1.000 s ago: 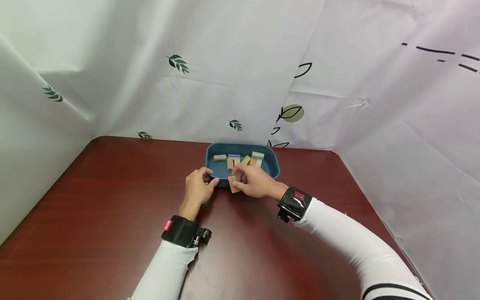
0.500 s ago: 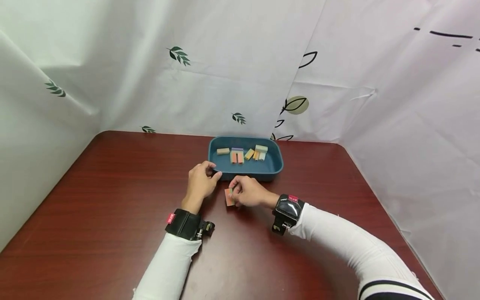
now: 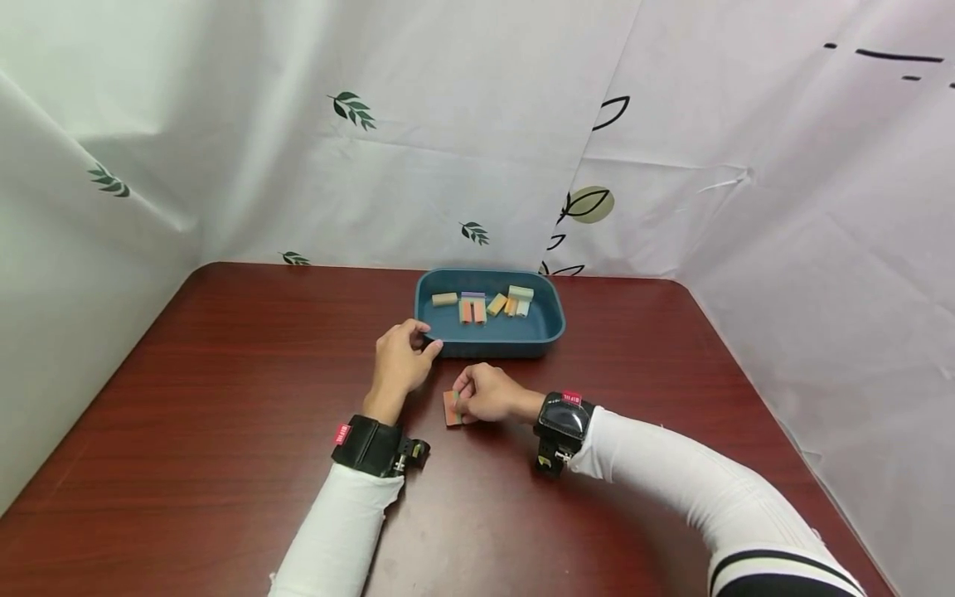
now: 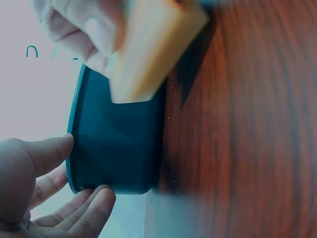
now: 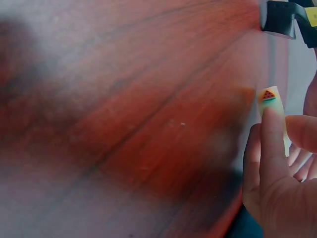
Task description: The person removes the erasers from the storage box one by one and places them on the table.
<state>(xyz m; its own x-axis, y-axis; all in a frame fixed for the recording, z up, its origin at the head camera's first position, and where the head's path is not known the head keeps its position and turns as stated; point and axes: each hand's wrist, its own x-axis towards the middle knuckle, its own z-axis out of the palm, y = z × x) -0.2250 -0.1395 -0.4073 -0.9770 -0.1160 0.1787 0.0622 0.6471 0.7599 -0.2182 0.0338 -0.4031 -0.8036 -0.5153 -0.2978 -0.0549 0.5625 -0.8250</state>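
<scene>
**Right hand pinches block at desk, left hand on tray corner**

Right hand [image 3: 485, 393] has fingers curled and clamped on a small orange block [image 3: 451, 408], low over the dark red desk [image 3: 224, 398], just near of the blue tray [image 3: 548, 330]. Cannot tell whether the block touches the desk. Right wrist view: thumb [image 5: 272, 144] presses the block's pale face, which carries a tiny watermelon picture [image 5: 268, 95]. Left wrist view shows the same block [image 4: 148, 47] as a pale yellow-orange slab pinched in fingertips, in front of the tray's near wall.

Left hand [image 3: 401, 356] sits left of the right hand, well clear of the block. Its thumb and fingers are loosely curved at the tray's near-left corner; in the left wrist view the fingertips [image 4: 96, 203] touch the tray's outer wall [image 4: 119, 148] and the thumb [image 4: 49, 151] lies at the rim. It holds nothing else.

Inside the tray, along the far side, lie about 5 small blocks [image 3: 472, 307]: 1 tan at left, orange and purple ones in the middle, yellow and pale green ones at right. They lie close together, some touching.

Both forearms wear white sleeves [image 3: 336, 531] and black wrist straps [image 3: 370, 446]. White sheets with leaf prints [image 3: 351, 109] stand behind and beside the desk.
</scene>
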